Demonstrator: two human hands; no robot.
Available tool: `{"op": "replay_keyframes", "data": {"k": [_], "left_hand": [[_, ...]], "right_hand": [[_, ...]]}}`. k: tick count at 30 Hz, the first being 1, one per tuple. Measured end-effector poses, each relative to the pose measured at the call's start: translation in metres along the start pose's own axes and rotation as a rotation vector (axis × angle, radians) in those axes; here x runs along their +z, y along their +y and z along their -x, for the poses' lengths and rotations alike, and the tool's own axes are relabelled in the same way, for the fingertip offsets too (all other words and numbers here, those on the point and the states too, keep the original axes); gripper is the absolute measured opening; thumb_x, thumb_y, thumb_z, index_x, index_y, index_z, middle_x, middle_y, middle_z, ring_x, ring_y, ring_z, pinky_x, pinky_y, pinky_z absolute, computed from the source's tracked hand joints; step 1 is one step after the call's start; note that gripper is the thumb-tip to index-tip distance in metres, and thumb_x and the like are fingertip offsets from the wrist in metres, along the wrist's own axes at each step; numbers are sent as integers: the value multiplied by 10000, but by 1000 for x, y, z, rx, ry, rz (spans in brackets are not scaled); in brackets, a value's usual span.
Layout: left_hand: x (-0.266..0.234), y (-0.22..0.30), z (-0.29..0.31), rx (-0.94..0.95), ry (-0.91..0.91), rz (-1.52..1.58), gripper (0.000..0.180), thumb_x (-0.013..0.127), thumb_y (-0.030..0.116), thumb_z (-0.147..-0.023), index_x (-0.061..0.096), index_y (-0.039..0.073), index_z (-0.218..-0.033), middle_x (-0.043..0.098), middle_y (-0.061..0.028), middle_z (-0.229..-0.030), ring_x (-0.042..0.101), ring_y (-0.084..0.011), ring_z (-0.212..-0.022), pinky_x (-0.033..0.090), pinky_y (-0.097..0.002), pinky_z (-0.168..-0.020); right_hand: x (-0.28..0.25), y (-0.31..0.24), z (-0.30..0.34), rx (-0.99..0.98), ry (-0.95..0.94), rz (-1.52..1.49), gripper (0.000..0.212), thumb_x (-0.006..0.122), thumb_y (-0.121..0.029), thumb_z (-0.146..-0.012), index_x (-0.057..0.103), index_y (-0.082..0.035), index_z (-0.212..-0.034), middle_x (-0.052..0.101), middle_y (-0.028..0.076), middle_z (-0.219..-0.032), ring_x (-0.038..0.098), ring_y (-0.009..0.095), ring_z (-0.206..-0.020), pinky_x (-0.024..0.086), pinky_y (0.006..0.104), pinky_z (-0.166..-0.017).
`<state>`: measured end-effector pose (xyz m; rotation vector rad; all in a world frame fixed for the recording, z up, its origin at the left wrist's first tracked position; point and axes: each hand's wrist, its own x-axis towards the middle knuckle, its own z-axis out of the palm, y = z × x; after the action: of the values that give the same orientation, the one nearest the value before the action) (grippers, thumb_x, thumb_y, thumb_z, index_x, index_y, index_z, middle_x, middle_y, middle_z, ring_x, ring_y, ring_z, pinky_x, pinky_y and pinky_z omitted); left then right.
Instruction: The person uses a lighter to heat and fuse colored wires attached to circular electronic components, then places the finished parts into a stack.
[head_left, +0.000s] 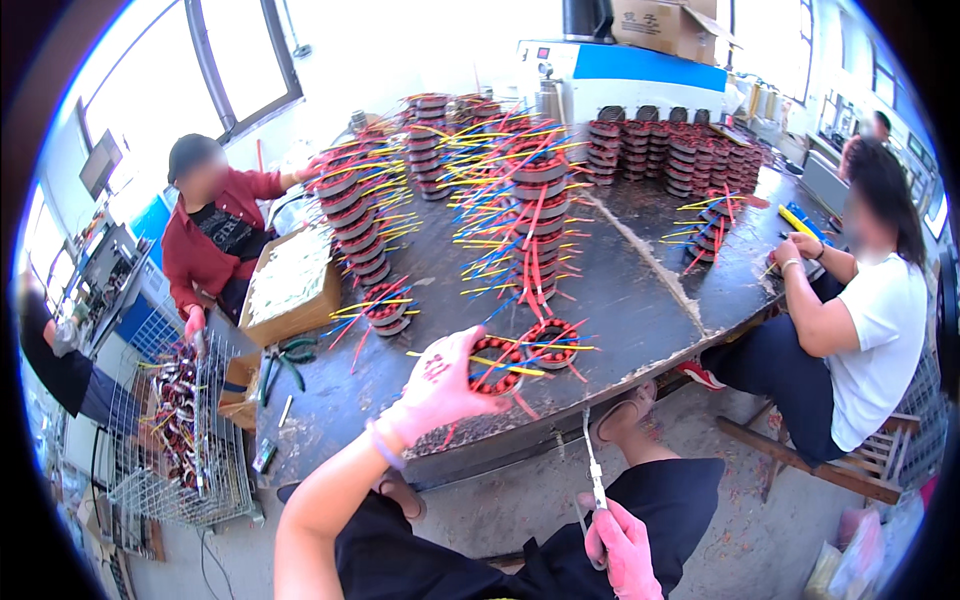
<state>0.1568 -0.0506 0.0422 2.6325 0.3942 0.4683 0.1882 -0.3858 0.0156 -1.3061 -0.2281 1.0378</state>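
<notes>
- The left hand, gloved in pink, is closed on the left edge of a wound ring; the fingers are parted by the ring's thickness, and the ring covers part of their grip.
- The wound ring sits over the near edge of the surface; whether it touches the surface cannot be told.
- A second ring lies just right of the left fingers, beside the first; their wire leads cross, so which lead belongs to which ring is unclear.
- The right hand, also gloved, is closed around a slim tool; the palm hides part of its handle, and its exact kind is hard to make out. The tip points away from the right fingers, toward the edge of the surface.
- Beyond the left fingers stands a tall stack of rings; its lead ends overlap and cannot be counted.
- Left of the left fingers, pliers lie near an open carton.
- The right forearm is cut off by the lower border.
</notes>
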Motion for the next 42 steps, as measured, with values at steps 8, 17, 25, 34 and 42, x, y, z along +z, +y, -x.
{"op": "replay_keyframes", "data": {"k": [8, 17, 25, 34, 42], "left_hand": [[-29, -81, 127, -167, 61, -141, 984, 891, 437, -546, 478, 15, -1333, 572, -177, -1247, 540, -358, -1178, 413, -435, -1030], [-24, -103, 145, -137, 29, -153, 985, 874, 435, -584, 452, 20, -1371, 504, -187, -1347, 480, -373, -1250, 374, -444, -1080], [-26, -104, 146, -191, -9, -146, 959, 875, 392, -586, 463, 35, -1376, 501, -185, -1359, 476, -365, -1265, 370, -436, -1085], [-28, -106, 143, -170, 15, -127, 941, 882, 386, -574, 489, 28, -1351, 513, -183, -1357, 486, -365, -1258, 382, -435, -1075], [-23, -106, 141, -171, 13, -117, 968, 878, 387, -590, 460, 31, -1387, 500, -186, -1369, 468, -360, -1279, 372, -432, -1085]], "right_hand": [[52, 37, -22, 166, -261, 80, 418, 507, -256, -1021, 528, 22, -1333, 435, -56, -651, 372, 41, -585, 289, 205, -558], [76, 53, -33, 282, -246, 223, 392, 505, -260, -1025, 560, 17, -1297, 430, -63, -661, 373, 43, -590, 293, 211, -551], [79, 67, -36, 289, -284, 300, 386, 485, -265, -1032, 560, 7, -1295, 429, -62, -644, 378, 41, -585, 303, 210, -549], [81, 72, -37, 294, -285, 272, 382, 484, -268, -1028, 564, 4, -1285, 435, -61, -637, 403, 42, -574, 326, 215, -540], [80, 75, -37, 275, -266, 297, 366, 486, -259, -1023, 576, 2, -1264, 452, -40, -632, 422, 49, -570, 347, 225, -541]]}}
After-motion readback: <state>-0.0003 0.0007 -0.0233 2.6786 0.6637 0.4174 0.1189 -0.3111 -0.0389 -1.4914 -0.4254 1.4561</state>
